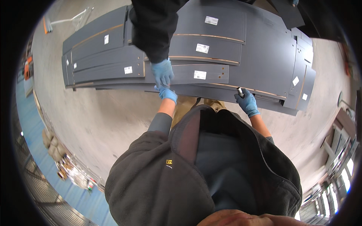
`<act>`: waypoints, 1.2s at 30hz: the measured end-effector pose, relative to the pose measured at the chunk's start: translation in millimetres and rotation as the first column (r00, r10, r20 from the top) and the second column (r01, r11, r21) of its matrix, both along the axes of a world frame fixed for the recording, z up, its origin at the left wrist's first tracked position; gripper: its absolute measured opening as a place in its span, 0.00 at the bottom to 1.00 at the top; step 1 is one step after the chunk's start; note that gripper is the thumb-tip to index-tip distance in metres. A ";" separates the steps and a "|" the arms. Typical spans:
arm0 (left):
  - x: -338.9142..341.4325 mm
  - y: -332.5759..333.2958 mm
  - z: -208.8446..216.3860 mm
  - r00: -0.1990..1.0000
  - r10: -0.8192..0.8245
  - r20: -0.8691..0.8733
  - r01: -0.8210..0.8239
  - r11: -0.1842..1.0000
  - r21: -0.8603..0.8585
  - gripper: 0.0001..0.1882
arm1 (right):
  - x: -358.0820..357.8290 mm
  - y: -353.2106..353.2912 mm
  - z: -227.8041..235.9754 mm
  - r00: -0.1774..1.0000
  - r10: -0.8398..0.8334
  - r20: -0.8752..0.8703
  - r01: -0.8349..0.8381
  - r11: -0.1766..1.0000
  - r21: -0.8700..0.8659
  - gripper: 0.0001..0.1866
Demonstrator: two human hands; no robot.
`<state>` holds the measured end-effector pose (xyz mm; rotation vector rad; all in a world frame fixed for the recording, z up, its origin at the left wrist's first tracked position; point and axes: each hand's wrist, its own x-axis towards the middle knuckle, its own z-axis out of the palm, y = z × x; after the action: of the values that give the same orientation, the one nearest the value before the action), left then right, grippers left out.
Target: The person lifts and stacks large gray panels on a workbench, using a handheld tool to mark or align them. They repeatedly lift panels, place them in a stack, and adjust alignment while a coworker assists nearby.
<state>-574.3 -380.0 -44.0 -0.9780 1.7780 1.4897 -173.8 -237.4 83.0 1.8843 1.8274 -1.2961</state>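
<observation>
While the person bends over the stack of dark grey panels (211,49) laid out on the concrete floor (94,120), both of their hands, in blue gloves, sit at the near edge of the pile. Their left hand (167,93) is closed on the front edge of the lowest long panel (188,90), fingers curled under it as far as I can see. Their right hand (247,101) is wrapped around a small dark cylindrical tool (240,91) (a marker or a punch, I cannot tell which), its tip resting against the same edge further along. A co-worker's gloved hand (162,72), reaching down out of a black sleeve (152,26), hangs just above the left hand, almost touching it, fingers loosely bent. White labels (200,74) dot several panels, and thin pale strips run along their edges.
</observation>
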 end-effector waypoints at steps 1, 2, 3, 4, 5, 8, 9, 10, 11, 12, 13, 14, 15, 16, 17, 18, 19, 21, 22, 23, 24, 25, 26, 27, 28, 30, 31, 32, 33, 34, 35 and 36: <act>5.8 0.8 9.5 0.996 0.088 -0.021 -0.090 0.987 -0.137 0.51 | 0.3 3.5 -2.0 0.999 0.039 -0.008 -0.040 0.998 -0.044 0.28; 11.2 1.9 20.2 0.998 -0.017 -0.064 0.002 0.975 -0.220 0.52 | -1.4 7.0 -3.8 0.996 0.087 -0.015 -0.088 0.996 -0.036 0.28; 19.1 4.2 30.0 0.980 -0.146 -0.134 0.100 0.947 -0.304 0.54 | -4.4 10.3 -6.0 0.993 0.116 -0.016 -0.116 0.992 -0.041 0.28; 24.1 6.3 39.7 0.941 -0.281 -0.188 0.191 0.900 -0.392 0.55 | -8.4 12.8 -7.6 0.990 0.139 -0.029 -0.141 0.988 -0.057 0.28; 36.9 10.1 46.8 0.771 -0.537 -0.343 0.356 0.810 -0.467 0.60 | -13.7 15.1 -10.2 0.990 0.137 -0.038 -0.139 0.989 -0.058 0.28; 56.7 20.2 61.1 0.191 -0.980 0.054 0.699 0.097 -0.708 0.66 | -30.8 17.5 -15.1 0.992 0.116 -0.052 -0.119 0.991 -0.064 0.26; 57.6 26.0 61.9 0.142 -0.984 0.108 0.738 0.033 -0.674 0.68 | -36.8 17.6 -15.3 0.987 0.150 -0.053 -0.153 0.986 -0.061 0.26; 54.8 29.9 62.1 0.078 -0.984 0.159 0.756 -0.046 -0.653 0.69 | -43.2 17.9 -14.7 0.985 0.165 -0.055 -0.168 0.984 -0.065 0.25; 49.1 34.3 61.0 0.016 -0.986 0.167 0.750 -0.099 -0.654 0.71 | -49.8 19.1 -12.9 0.985 0.163 -0.050 -0.167 0.982 -0.088 0.25; 39.3 38.4 59.3 0.014 -0.983 0.181 0.747 -0.110 -0.656 0.72 | -58.5 21.2 -10.9 0.980 0.193 -0.039 -0.196 0.977 -0.081 0.25; 27.3 39.6 57.9 0.017 -0.987 0.157 0.725 -0.096 -0.682 0.73 | -67.8 23.5 -7.7 0.978 0.209 -0.019 -0.210 0.973 -0.096 0.25; 14.6 39.5 56.5 0.019 -0.990 0.137 0.713 -0.082 -0.696 0.73 | -79.0 23.5 -3.7 0.975 0.221 0.031 -0.214 0.965 -0.154 0.25; 0.6 38.8 55.0 0.011 -0.989 0.149 0.698 -0.099 -0.709 0.73 | -91.8 27.2 0.3 0.998 0.064 -0.027 -0.069 0.960 -0.270 0.25; -12.9 36.9 53.7 -0.007 -0.987 0.160 0.678 -0.122 -0.725 0.73 | -109.4 32.1 2.4 0.992 0.126 -0.010 -0.124 0.946 -0.300 0.24; -25.0 35.0 52.0 -0.022 -0.992 0.127 0.650 -0.110 -0.752 0.72 | -129.9 36.6 3.5 0.985 0.172 0.014 -0.155 0.917 -0.368 0.23; -34.8 32.5 50.1 -0.039 -0.989 0.144 0.643 -0.135 -0.754 0.71 | -151.1 37.7 4.6 0.977 0.212 0.034 -0.177 0.887 -0.425 0.22; -41.9 31.2 47.5 -0.033 -0.988 0.149 0.637 -0.135 -0.759 0.71 | -174.3 34.5 4.9 0.960 0.279 0.009 -0.247 0.865 -0.436 0.22; -49.3 26.7 41.6 -0.026 -0.992 0.125 0.606 -0.115 -0.787 0.72 | -218.2 25.5 4.7 0.922 0.387 0.000 -0.347 0.826 -0.444 0.22; -52.1 23.8 38.6 -0.017 -0.994 0.109 0.585 -0.098 -0.805 0.73 | -238.1 21.2 4.1 0.901 0.434 0.016 -0.381 0.806 -0.453 0.21; -52.8 20.1 35.8 -0.025 -0.996 0.083 0.573 -0.082 -0.815 0.70 | -253.2 21.0 4.0 0.876 0.482 0.014 -0.419 0.776 -0.472 0.21; -56.6 15.6 33.7 -0.056 -0.994 0.089 0.563 -0.105 -0.820 0.68 | -265.7 20.1 4.0 0.860 0.509 0.043 -0.444 0.785 -0.433 0.21; -60.8 11.0 32.0 -0.088 -0.992 0.088 0.553 -0.122 -0.824 0.66 | -275.8 20.3 3.2 0.844 0.534 0.054 -0.471 0.784 -0.404 0.20; -66.9 6.6 31.3 -0.124 -0.988 0.087 0.553 -0.141 -0.821 0.64 | -283.4 20.2 2.7 0.827 0.557 0.077 -0.491 0.782 -0.385 0.20; -78.4 1.6 31.3 -0.198 -0.979 0.056 0.482 -0.147 -0.864 0.56 | -285.7 24.4 2.2 0.904 0.426 0.031 -0.351 0.781 -0.516 0.19; -91.0 -3.1 32.1 -0.293 -0.956 0.028 0.372 -0.141 -0.918 0.51 | -287.5 27.8 1.5 0.893 0.449 0.015 -0.372 0.757 -0.538 0.19; -123.8 -7.4 34.4 -0.372 -0.927 -0.040 0.254 -0.061 -0.965 0.49 | -288.5 36.9 0.0 0.878 0.476 0.041 -0.372 0.735 -0.567 0.18; -138.7 -6.2 35.0 -0.320 -0.939 -0.122 0.255 0.039 -0.966 0.53 | -291.2 40.4 -0.6 0.871 0.490 0.027 -0.385 0.718 -0.580 0.18; -152.0 -3.9 35.4 -0.265 -0.946 -0.186 0.304 0.101 -0.947 0.61 | -296.4 42.7 -1.2 0.862 0.504 0.051 -0.394 0.729 -0.560 0.18; -163.2 -0.5 35.6 -0.259 -0.959 -0.119 0.416 0.001 -0.909 0.65 | -304.8 43.3 -1.3 0.858 0.510 0.057 -0.398 0.732 -0.553 0.18; -171.4 3.2 35.5 -0.249 -0.968 -0.015 0.505 -0.116 -0.856 0.69 | -315.4 42.4 -0.9 0.854 0.516 0.064 -0.403 0.734 -0.547 0.19; -175.4 6.4 35.4 -0.265 -0.963 0.043 0.518 -0.179 -0.836 0.70 | -330.4 38.9 -0.7 0.844 0.534 0.052 -0.442 0.746 -0.498 0.19; -178.8 9.9 35.4 -0.278 -0.952 0.125 0.519 -0.258 -0.815 0.71 | -348.6 35.7 -0.1 0.828 0.559 0.034 -0.479 0.738 -0.476 0.19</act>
<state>-753.0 -370.1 -8.6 1.0811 2.4738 -0.0792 -522.5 -201.7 82.8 1.0864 1.6116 -1.1648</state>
